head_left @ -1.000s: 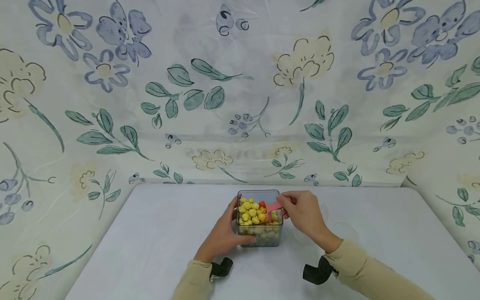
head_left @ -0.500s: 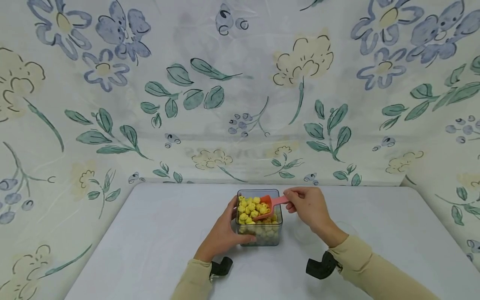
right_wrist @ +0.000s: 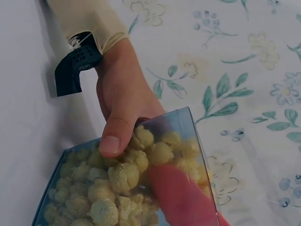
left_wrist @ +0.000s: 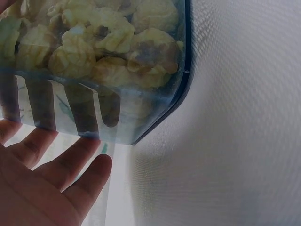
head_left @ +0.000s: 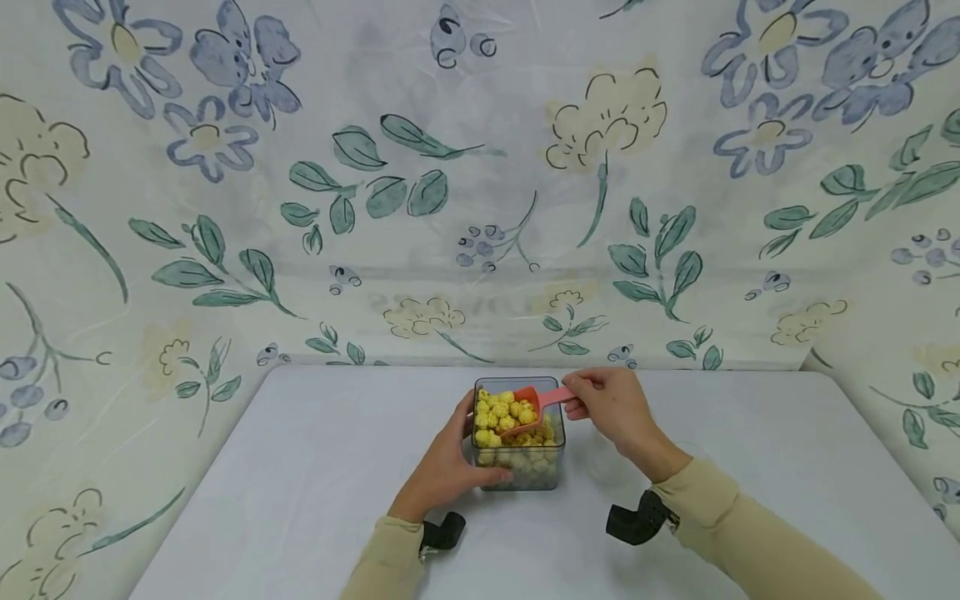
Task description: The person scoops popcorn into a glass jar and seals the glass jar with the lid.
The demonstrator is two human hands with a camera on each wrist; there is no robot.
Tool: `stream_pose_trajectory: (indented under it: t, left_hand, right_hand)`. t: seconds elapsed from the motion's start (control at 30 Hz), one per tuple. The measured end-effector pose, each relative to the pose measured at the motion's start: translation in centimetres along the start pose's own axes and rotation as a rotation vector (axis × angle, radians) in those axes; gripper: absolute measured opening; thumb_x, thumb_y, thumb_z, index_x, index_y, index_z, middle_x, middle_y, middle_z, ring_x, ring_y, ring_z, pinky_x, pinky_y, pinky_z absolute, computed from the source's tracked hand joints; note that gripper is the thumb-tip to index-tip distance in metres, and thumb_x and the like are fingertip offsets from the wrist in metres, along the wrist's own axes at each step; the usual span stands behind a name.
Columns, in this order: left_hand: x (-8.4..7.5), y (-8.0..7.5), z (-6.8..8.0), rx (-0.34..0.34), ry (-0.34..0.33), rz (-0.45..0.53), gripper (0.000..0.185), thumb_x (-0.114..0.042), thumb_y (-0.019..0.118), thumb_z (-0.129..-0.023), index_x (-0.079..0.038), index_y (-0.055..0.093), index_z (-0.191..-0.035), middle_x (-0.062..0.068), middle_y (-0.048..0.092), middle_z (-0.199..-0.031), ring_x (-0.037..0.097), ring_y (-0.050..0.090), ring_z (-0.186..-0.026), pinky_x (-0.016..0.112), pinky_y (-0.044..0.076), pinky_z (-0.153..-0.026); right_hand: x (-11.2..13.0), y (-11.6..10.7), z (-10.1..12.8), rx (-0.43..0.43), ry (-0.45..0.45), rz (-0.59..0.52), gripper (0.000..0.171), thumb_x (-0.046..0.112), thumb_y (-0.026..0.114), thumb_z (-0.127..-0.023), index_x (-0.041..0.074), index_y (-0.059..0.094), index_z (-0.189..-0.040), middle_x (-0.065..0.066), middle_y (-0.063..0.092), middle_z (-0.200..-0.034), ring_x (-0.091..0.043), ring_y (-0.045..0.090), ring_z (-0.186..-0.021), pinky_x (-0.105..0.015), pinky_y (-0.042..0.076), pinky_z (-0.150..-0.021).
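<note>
Pink scoop at lower frame centre, pinched by right hand, is best levelled while left hand grips container.

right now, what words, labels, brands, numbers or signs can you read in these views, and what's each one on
No text can be read with certainty.
Floral cloth: faint marks low on it look like reversed lettering, too faint to read.
See-through container and pink scoop: no lettering visible.
Black wrist devices: none legible.
</note>
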State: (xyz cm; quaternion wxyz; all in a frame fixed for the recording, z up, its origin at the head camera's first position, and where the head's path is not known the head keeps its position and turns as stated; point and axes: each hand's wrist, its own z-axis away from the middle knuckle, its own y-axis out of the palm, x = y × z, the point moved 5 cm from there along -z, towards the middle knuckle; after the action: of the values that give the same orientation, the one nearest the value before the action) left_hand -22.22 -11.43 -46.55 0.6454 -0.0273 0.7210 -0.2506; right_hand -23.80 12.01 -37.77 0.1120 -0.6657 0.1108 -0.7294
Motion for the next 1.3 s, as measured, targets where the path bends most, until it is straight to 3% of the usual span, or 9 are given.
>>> stream_pose_trajectory:
  t: [0.47, 0.67, 0.9, 1.3]
  left_hand:
    - [-0.2, 0.0, -0.1, 0.006, 0.024, -0.024, 0.123, -0.035, 0.093, -0.072, -0.020, 0.011, -0.163, 0.010, 0.030, -0.161, 0.036, 0.038, -0.142, 0.055, 0.034, -0.115]
    - [0.0, 0.0, 0.0, 0.004, 0.016, -0.017, 0.124, -0.034, 0.093, -0.072, -0.020, 0.010, -0.163, 0.008, 0.029, -0.162, 0.035, 0.036, -0.143, 0.054, 0.033, -0.117]
    - [0.0, 0.0, 0.0, -0.004, 0.013, -0.011, 0.124, -0.034, 0.093, -0.072, -0.022, 0.011, -0.163, 0.008, 0.029, -0.161, 0.036, 0.038, -0.142, 0.056, 0.033, -0.116]
    - [0.0, 0.1, 0.0, 0.003, 0.003, -0.010, 0.125, -0.036, 0.093, -0.072, -0.021, 0.010, -0.163, 0.011, 0.032, -0.160, 0.037, 0.039, -0.142, 0.058, 0.034, -0.115]
  right_hand:
    - [-0.7, -0.3, -0.6, 0.066, 0.099, -0.097, 0.031, 0.012, 0.058, -0.103, -0.012, 0.064, -0.123, -0.021, 0.070, -0.094, -0.009, 0.067, -0.066, -0.021, 0.059, -0.067]
    - [-0.7, -0.2, -0.9, 0.081, 0.090, -0.102, 0.032, 0.012, 0.058, -0.103, -0.013, 0.063, -0.124, -0.013, 0.069, -0.087, -0.009, 0.067, -0.066, -0.022, 0.060, -0.069]
    - [-0.8, -0.2, -1.4, 0.085, 0.092, -0.108, 0.033, 0.013, 0.058, -0.104, -0.012, 0.062, -0.125, -0.011, 0.069, -0.087, -0.008, 0.066, -0.066, -0.021, 0.059, -0.068]
    - [-0.9, -0.3, -0.8, 0.011, 0.087, -0.114, 0.031, 0.011, 0.059, -0.103, -0.010, 0.064, -0.125, -0.013, 0.071, -0.091, -0.012, 0.070, -0.070, -0.025, 0.061, -0.071]
